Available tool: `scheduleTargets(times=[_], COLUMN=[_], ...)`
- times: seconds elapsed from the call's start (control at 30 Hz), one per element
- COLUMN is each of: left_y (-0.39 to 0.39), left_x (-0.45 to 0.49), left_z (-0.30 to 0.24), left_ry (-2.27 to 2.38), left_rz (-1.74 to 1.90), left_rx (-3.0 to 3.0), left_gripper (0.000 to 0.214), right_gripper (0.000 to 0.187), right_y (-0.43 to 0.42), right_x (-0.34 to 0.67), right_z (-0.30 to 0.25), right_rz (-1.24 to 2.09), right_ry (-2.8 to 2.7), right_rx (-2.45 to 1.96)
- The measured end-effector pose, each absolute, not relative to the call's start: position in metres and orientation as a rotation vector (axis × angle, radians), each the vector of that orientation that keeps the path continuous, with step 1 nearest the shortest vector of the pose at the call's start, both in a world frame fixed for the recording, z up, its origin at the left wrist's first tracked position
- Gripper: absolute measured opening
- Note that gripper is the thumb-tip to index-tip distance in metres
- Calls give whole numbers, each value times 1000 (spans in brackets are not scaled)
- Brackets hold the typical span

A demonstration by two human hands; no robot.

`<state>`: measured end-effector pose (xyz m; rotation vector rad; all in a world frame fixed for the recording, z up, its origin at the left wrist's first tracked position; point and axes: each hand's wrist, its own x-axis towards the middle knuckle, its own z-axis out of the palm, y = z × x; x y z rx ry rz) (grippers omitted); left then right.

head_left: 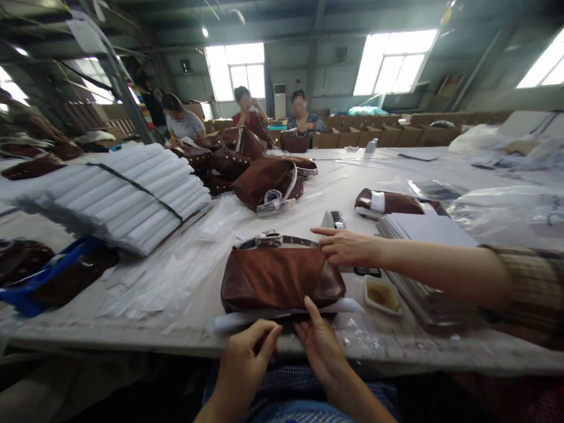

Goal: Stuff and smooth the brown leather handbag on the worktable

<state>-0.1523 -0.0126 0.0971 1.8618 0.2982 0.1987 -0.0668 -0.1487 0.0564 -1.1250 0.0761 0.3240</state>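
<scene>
A brown handbag (282, 276) lies on the table in front of me, its studded strap (268, 239) and wrapped buckle along the far side. White wrapping (224, 323) runs along its near edge. My left hand (251, 358) is just below that edge, thumb and fingers pinched together; what is between them, if anything, is hidden. On the right, my right hand (321, 341) is open, its thumb against the bag's lower front and its fingers apart below the edge. Another person's hand (346, 247) reaches in from the right over the bag's upper right corner.
Bundled white paper rolls (145, 194) lie at left beside a blue bin (53, 276). Several brown bags (264, 182) are heaped behind. To the right are a tape dispenser (333, 220), a shallow dish (382, 295) and stacked white sheets (423, 235). People sit across the table.
</scene>
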Motion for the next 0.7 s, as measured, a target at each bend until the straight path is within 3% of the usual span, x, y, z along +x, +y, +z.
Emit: scheduleTargets(times=[0.07, 0.17, 0.23, 0.37, 0.53, 0.7], left_y=[-7, -6, -6, -9, -12, -9], left_x=[-137, -107, -93, -90, -96, -95], left_z=[106, 103, 90, 60, 43, 40], left_ry=[62, -319, -465, -463, -453, -520], left_rz=[381, 473, 503, 797, 1035, 977], left_rx=[2168, 2556, 2778, 3059, 3063, 2964], left_gripper=[24, 75, 88, 65, 59, 59], right_gripper=[35, 44, 46, 47, 48, 50], right_y=[-149, -149, -149, -149, -156, -196], right_x=[-68, -69, -69, -67, -65, -77], right_z=[58, 61, 62, 60, 54, 53], right_rz=[358, 410, 447, 474, 503, 825], right_ry=[180, 301, 370, 390, 379, 172], right_rx=[-1039, -909, -818, -788, -767, -1066])
